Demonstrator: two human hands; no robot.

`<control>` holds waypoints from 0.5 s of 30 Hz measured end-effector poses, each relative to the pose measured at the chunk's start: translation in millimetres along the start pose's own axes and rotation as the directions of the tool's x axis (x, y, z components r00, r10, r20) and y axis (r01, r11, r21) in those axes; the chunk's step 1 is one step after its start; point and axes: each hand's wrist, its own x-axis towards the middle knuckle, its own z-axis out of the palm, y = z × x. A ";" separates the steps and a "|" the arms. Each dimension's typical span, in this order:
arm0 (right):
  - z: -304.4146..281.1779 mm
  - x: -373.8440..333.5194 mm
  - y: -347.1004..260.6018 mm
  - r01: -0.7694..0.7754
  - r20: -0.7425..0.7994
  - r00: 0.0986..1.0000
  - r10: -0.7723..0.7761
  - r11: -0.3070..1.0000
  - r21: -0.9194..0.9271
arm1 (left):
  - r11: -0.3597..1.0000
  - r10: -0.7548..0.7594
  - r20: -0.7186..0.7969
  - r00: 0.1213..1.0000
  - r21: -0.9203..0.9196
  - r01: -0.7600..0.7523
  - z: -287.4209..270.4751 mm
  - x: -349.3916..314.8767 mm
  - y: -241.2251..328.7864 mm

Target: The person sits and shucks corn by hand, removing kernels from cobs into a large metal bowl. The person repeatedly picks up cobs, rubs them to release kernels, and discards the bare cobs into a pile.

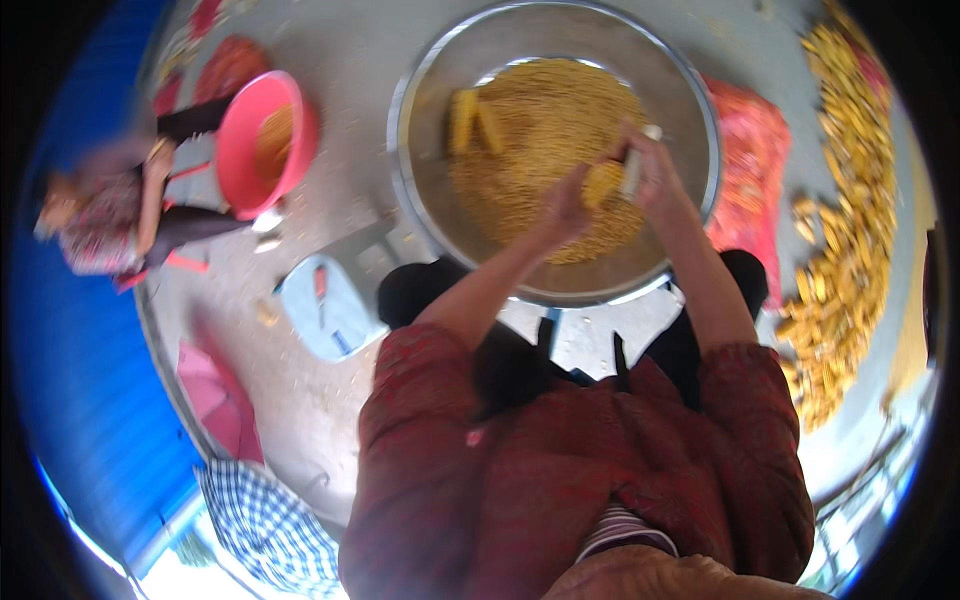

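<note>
Your bare forearms (495,283) reach forward and converge; your left hand (568,208) and right hand (654,175) curl in grips close together, the right slightly farther forward, their fingers (638,142) blurred.

Bright daylight burns out to white beside the umbrella (272,530) at lower left and along the lower right edge. Pale glare streaks the basin (430,130); soft shadow lies by the stool (318,325). Motion smears the left hand (566,206), right hand (655,172) and co-worker (105,225). Fisheye distortion bends the wall (110,370); black vignetting rings everything.
</note>
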 end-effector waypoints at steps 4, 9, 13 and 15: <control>8.4 -16.6 -12.1 -0.086 0.161 0.985 0.060 0.984 0.159 | 0.693 -0.228 0.355 0.906 -0.594 0.408 -13.3 8.7 8.1; 10.4 -34.5 -26.5 -0.011 0.316 0.949 0.012 1.000 -0.005 | 0.341 -0.067 0.576 0.815 -0.754 0.561 -18.2 10.1 13.5; 11.5 -43.9 -23.8 0.027 0.346 0.938 0.035 0.985 -0.172 | 0.227 -0.025 0.595 0.804 -0.780 0.584 -22.3 10.3 21.3; 14.4 -44.9 -18.5 0.005 0.371 0.927 0.052 0.989 -0.149 | 0.222 -0.014 0.584 0.812 -0.790 0.572 -21.8 8.4 21.2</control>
